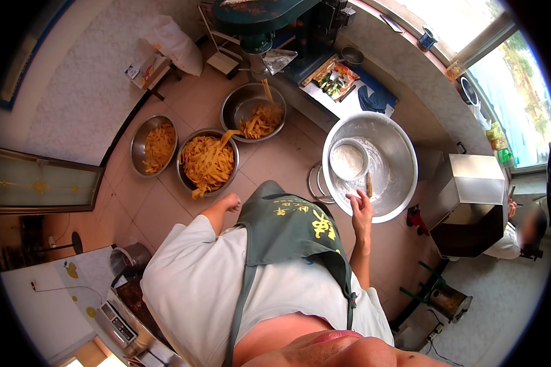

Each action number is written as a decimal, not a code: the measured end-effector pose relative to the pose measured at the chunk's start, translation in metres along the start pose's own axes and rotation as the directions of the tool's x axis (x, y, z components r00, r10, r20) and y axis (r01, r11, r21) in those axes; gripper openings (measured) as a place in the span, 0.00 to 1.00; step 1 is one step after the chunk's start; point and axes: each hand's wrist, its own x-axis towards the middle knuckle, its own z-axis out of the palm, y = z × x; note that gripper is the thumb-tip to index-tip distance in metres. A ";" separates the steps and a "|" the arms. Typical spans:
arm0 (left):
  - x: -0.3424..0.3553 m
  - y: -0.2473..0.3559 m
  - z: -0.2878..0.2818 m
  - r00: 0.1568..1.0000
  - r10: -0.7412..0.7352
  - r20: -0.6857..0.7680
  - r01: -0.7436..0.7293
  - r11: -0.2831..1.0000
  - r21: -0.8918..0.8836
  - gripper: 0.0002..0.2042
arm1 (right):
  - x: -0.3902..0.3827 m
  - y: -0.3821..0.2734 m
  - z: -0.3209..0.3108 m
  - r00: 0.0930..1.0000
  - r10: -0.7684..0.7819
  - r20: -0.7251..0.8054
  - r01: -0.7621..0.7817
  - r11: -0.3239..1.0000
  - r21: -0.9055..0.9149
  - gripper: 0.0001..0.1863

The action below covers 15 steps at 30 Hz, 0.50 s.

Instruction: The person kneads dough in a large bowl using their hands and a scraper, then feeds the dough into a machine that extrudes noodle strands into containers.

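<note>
My left hand [229, 202] is curled into a loose fist beside my dark green apron [288, 226], with nothing visible in it. At the near rim of a large metal basin [400, 140], my right hand [361, 207] has thumb and fingers apart. Its fingertips are close to the lower end of a wooden handle [369, 182]; whether they touch I cannot tell. The handle leans inside the basin, its far end by a smaller metal pot [365, 160] holding white flour [347, 161]. White powder dusts the basin's inner wall.
Three metal bowls of wide orange-brown strips stand on the tiled floor to the left; chopsticks [267, 90] rest in the far one [232, 101]. Beyond is a green machine [257, 15]. A metal hopper [471, 183] is at right, with another person [505, 243] behind it.
</note>
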 end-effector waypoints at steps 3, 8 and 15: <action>-0.004 0.001 -0.001 1.000 0.007 -0.004 -0.007 1.000 -0.006 0.07 | 0.001 0.000 -0.001 0.998 -0.067 0.019 0.069 0.991 -0.119 0.17; -0.008 0.003 -0.001 1.000 0.011 -0.012 -0.011 1.000 0.000 0.07 | -0.001 0.003 0.001 0.996 -0.087 -0.006 0.086 0.987 -0.136 0.16; -0.012 0.009 0.002 1.000 -0.019 -0.011 0.019 1.000 -0.001 0.06 | -0.002 0.007 0.002 0.999 -0.016 -0.036 0.019 0.997 0.070 0.17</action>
